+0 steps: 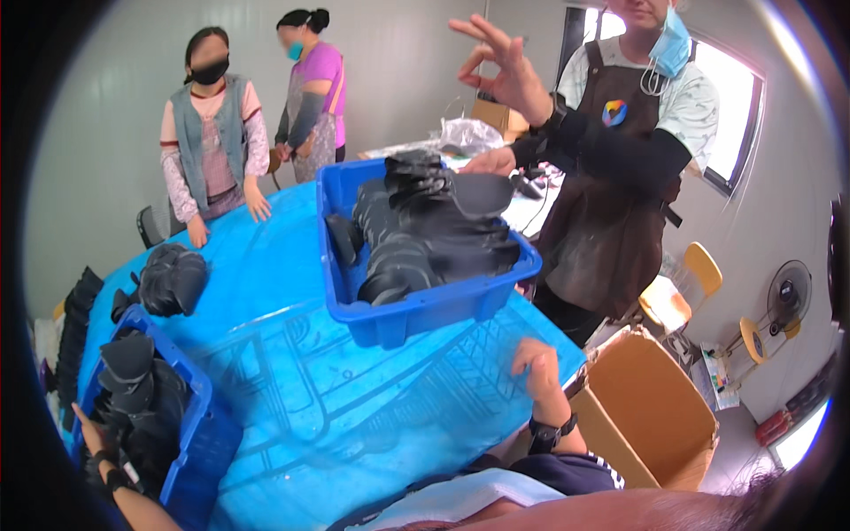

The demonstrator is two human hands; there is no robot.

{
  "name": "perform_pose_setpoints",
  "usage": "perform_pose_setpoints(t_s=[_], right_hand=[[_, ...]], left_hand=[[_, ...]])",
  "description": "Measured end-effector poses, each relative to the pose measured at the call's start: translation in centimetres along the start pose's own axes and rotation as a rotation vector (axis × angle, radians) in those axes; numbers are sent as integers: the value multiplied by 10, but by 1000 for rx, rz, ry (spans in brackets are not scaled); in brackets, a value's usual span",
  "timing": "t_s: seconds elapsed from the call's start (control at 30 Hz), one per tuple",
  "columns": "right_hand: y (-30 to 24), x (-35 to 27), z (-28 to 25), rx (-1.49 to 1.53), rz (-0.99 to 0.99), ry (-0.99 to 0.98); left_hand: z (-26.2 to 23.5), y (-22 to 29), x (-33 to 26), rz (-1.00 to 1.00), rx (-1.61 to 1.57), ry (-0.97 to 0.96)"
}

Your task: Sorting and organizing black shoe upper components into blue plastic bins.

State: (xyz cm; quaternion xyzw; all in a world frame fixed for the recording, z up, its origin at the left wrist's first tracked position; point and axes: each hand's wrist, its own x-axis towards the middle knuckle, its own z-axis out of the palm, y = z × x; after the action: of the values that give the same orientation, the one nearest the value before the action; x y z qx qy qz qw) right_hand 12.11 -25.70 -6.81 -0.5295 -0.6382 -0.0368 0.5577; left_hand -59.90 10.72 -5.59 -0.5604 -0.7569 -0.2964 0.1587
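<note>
1. Black moulded parts (133, 389) fill the blue bin (199, 434) at the desk's near-left corner, where our left hand (93, 438) rests among them; we cannot tell whether its fingers are closed on one.
2. Our right hand (537, 365) lies flat on the blue desk (292, 372), fingers loosely apart, holding nothing, seemingly to steady us.
3. A second blue bin (425, 305), heaped with the same black parts, sits mid-desk within everyone's reach.
4. An open cardboard box (651, 411) waits beside the desk at our right.
</note>
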Motion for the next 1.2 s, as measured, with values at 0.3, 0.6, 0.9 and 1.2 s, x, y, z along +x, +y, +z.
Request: perform_pose_setpoints(t_s=[0.3, 0.6, 0.9, 1.2], right_hand=[[5, -10, 11, -30, 12, 4], [1, -3, 17, -18, -11, -49], [-4, 7, 32, -80, 22, -114], [-23, 72, 46, -392, -119, -277]], left_hand=[[82, -103, 40, -387, -302, -892], [68, -93, 19, -428, -295, -751], [66, -109, 11, -400, -270, -673], [72, -131, 14, -340, -167, -605]])
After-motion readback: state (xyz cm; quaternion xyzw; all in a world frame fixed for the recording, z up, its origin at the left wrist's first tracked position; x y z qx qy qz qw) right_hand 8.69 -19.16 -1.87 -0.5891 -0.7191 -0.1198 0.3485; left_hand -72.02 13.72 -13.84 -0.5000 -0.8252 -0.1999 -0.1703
